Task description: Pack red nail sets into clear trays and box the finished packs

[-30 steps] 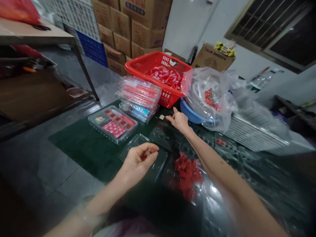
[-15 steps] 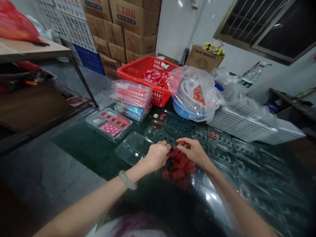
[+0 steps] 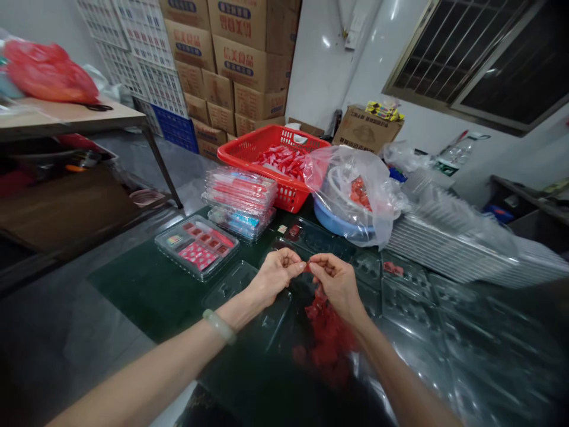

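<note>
Illegible print on cardboard boxes

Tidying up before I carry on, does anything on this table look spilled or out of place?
Mostly orderly. The red pieces lie in a loose heap across the clear trays below both hands, and two small items sit alone near the stacked packs.

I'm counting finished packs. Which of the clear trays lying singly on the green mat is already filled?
The clear tray left of the left hand: its pockets hold red and pink pieces, while the empty tray beside it shows only bare plastic.
</note>
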Available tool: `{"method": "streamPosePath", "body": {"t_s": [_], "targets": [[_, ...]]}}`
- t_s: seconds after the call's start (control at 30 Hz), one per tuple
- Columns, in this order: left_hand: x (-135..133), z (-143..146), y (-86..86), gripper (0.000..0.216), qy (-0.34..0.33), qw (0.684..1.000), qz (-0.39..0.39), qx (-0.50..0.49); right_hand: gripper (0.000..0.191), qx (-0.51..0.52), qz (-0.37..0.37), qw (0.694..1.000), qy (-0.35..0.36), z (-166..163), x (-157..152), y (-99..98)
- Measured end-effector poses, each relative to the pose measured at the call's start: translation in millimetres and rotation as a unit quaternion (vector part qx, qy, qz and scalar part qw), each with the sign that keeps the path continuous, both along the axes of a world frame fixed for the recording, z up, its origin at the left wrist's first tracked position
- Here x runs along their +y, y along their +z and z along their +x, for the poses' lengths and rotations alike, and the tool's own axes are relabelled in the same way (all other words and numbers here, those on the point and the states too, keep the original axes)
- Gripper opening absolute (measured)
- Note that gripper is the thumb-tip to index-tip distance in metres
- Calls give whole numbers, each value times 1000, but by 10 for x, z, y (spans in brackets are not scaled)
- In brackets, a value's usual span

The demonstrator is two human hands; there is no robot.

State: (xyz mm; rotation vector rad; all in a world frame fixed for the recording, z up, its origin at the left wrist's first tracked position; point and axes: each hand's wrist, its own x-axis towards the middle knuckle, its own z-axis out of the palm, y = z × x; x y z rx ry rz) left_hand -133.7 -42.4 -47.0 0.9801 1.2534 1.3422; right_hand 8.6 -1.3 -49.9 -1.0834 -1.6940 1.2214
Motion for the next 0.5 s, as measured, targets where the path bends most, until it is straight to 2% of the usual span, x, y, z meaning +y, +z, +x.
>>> {"method": "streamPosePath", "body": {"t_s": [0.2, 0.3, 0.37, 0.5], "targets": [[40, -45, -3, 25, 19, 1000, 9, -23, 22, -26, 24, 999, 13, -50, 55, -18], [27, -33, -11, 25, 21, 999, 35, -18, 23, -2, -33, 999, 4, -67, 72, -42], [7, -6, -5, 22, 27, 998, 54, 18, 22, 10, -48, 999, 2, -64, 68, -62], [-17, 79, 28, 15, 34, 988, 95, 121, 14, -7, 44, 999, -32, -28, 24, -76]]}}
